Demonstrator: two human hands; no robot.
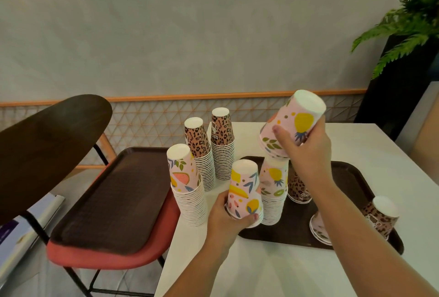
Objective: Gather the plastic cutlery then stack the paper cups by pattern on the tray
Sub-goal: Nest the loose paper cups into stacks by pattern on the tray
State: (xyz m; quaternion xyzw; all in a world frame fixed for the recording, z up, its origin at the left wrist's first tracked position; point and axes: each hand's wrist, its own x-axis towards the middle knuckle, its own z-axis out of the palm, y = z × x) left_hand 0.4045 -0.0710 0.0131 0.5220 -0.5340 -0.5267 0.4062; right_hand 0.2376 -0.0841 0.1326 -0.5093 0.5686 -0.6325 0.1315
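Right hand (pixel 306 147) raised over the tray (pixel 351 173), fingers and thumb curled round a small nest of fruit cups (pixel 293 123), upside down and tilted, just above the fruit stack (pixel 273 192) on the tray. Left hand (pixel 228 216) lower and nearer, gripping a second fruit nest (pixel 244 190) by its rim end, base up, close beside that stack. Forearms reaching in from the near edge, right wrist bent down over the load.

Probably very light, thin-walled paper: easily crushed, so best held low near the rolled rims with a gentle wrap, lined up straight before sliding on. Tall stacks likely tippy.

Leopard cups: one nest (pixel 298 190) behind the right wrist, another (pixel 380 216) at the tray's right end. Three more tall stacks (pixel 204 168) on the table (pixel 368 144) to the left. Spare tray (pixel 114 201) on a chair (pixel 99 258). No cutlery visible.
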